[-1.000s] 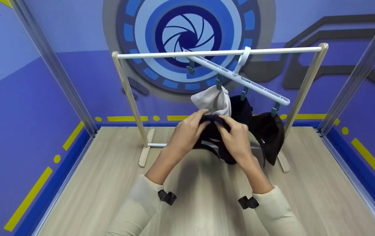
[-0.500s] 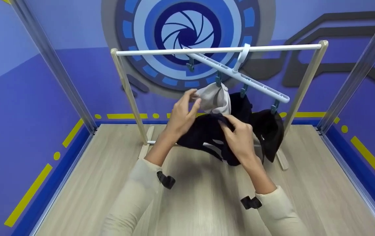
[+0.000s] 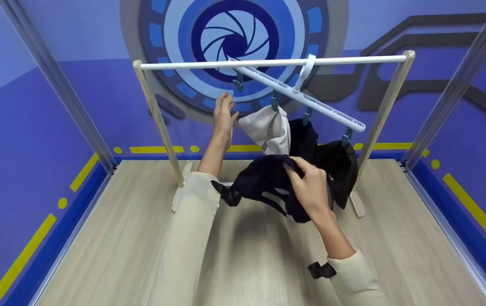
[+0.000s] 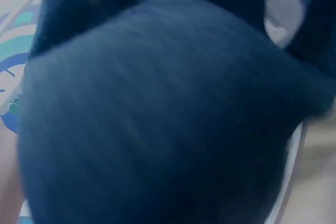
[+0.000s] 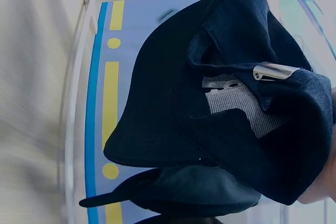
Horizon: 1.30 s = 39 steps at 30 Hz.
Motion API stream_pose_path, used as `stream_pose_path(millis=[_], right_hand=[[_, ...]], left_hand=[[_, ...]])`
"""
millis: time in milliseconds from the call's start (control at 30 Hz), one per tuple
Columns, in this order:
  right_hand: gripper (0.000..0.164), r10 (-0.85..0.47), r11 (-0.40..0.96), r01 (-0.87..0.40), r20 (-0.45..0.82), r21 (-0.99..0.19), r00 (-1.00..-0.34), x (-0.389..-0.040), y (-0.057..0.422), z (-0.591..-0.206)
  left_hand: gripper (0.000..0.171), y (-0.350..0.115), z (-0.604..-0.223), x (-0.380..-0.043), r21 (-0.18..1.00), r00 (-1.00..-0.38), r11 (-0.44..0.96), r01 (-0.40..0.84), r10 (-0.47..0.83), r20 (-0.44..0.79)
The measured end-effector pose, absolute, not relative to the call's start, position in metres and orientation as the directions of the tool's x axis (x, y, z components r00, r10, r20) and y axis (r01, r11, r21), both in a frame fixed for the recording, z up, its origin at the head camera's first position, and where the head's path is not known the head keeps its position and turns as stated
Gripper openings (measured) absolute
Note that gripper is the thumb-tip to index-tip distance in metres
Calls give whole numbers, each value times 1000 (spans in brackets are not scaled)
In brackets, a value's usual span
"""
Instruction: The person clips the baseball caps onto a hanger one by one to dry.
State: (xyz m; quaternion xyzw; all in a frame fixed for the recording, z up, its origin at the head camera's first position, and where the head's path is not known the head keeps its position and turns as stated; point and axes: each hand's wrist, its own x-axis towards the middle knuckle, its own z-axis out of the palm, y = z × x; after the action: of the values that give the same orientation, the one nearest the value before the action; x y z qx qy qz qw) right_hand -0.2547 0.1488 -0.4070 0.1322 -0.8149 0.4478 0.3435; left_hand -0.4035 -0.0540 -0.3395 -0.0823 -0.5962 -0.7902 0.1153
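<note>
My right hand (image 3: 312,187) grips a navy baseball cap (image 3: 264,176) by its upper edge, fingers outside and thumb turned in. In the right wrist view the cap's brim (image 5: 157,103), back strap buckle (image 5: 275,71) and mesh lining show. Its dark cloth fills most of the left wrist view. My left hand (image 3: 223,119) is raised beside the rack with extended fingers, holding nothing. Just above and right of its fingertips, a green clip (image 3: 238,81) hangs from the white hanger (image 3: 298,94) with nothing in it.
The hanger hooks over the white rod (image 3: 209,64) of a wooden-sided rack and slants across it. From its other clips hang a white cap (image 3: 262,127), a black cap (image 3: 302,136) and another dark cap (image 3: 338,170), close behind my right hand.
Both hands held the navy cap at first. My left hand has let go and moved up and left toward the clip, while my right hand keeps its grip.
</note>
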Motion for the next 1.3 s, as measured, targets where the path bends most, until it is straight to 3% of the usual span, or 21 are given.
stream_pose_path(millis=[233, 500, 800, 900, 1100, 1300], right_hand=[[11, 110, 555, -507, 663, -659, -740, -255, 146, -413], [10, 106, 544, -500, 646, -674, -756, -255, 144, -418], [11, 99, 557, -486, 635, -674, -766, -255, 148, -429], [11, 102, 566, -468, 621, -678, -777, -254, 150, -435], [9, 110, 574, -463, 623, -676, -774, -254, 150, -434], [10, 95, 583, -477, 638, -658, -764, -256, 149, -431]], left_hand=[[59, -52, -328, -411, 921, -949, -227, 316, -65, 309], [49, -50, -326, -409, 927, -949, -206, 312, -23, 315], [53, -43, -319, -408, 892, -965, -391, 225, 34, 258], [46, -37, -319, -406, 870, -969, -447, 208, 26, 245], [29, -39, -316, -407, 809, -929, -484, 332, -20, 369], [33, -50, -320, -400, 787, -891, -438, 434, -80, 447]])
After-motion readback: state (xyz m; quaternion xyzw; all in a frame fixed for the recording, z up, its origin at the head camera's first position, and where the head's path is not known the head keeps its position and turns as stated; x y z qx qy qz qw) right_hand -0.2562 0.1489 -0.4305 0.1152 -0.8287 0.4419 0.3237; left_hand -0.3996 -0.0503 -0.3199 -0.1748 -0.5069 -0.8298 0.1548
